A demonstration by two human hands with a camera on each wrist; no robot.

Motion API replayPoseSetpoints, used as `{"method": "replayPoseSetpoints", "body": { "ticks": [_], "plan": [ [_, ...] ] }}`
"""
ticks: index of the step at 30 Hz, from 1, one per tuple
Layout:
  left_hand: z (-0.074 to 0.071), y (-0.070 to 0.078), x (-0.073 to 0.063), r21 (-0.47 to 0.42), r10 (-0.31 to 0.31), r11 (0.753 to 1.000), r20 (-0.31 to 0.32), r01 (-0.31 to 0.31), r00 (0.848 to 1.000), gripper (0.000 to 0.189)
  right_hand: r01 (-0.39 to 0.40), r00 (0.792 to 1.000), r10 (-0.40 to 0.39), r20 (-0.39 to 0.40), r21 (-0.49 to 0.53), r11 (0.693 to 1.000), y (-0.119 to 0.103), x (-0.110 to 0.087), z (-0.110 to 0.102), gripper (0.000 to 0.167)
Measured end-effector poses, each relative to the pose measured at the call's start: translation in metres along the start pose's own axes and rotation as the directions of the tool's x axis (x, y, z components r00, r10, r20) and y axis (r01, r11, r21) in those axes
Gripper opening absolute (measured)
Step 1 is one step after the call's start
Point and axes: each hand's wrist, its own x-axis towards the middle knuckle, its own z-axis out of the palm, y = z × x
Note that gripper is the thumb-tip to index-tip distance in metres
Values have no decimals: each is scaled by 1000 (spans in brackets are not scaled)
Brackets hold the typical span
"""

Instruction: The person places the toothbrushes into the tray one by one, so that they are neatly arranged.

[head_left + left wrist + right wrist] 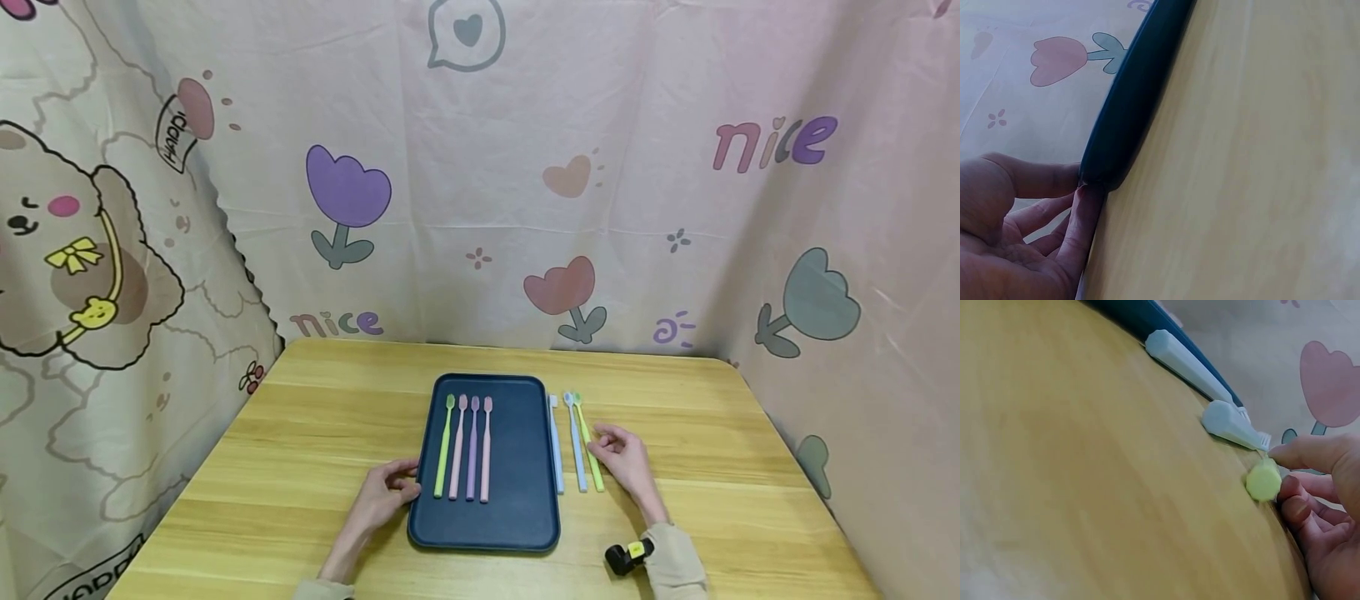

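A dark blue tray [522, 467] lies on the table, and its left rim is pinched between the thumb and fingers of my left hand [381, 497]. In the left wrist view, those fingertips [1087, 203] meet the edge of the tray [1129, 106]. On the tray's left half lie a green toothbrush [444, 450], a purple toothbrush [472, 454] and two pink toothbrushes, side by side. To the tray's right, my right hand [624, 457] pinches a yellow-green toothbrush [1264, 481] on the table. Two light blue toothbrushes lie between it and the tray.
The wooden table [300, 417] ends at a printed curtain [465, 167] behind and at both sides. One blue toothbrush [556, 446] lies against the tray's right edge, the other blue toothbrush [577, 446] a little apart. A black device [628, 556] sits on the right wrist.
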Motion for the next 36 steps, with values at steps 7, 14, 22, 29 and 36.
{"method": "replayPoseSetpoints", "body": {
  "ticks": [7, 14, 22, 29, 36],
  "plan": [
    [1, 0, 0, -4, -13, 1000, -10, 13, 1000, 42, -18, 1000, 17, -6, -71, 997, -1, 1, -1, 36],
    [0, 1, 0, 0, -21, 1000, -20, 21, 1000, 42, 2, 1000, -8, -25, -208, 978, -4, 5, 3, 30],
    [2, -2, 2, 5, -35, 999, -52, 35, 998, 41, -7, 998, -7, -56, -247, 969, -3, 9, 6, 23],
    [3, -3, 2, 13, -41, 999, -59, 42, 997, 41, -15, 998, 2, -56, -241, 971, -3, 8, 6, 21],
    [2, -1, 2, 13, -40, 999, -41, 40, 998, 41, -42, 998, 31, -55, -209, 977, -5, 6, 4, 20]
  ]
}}
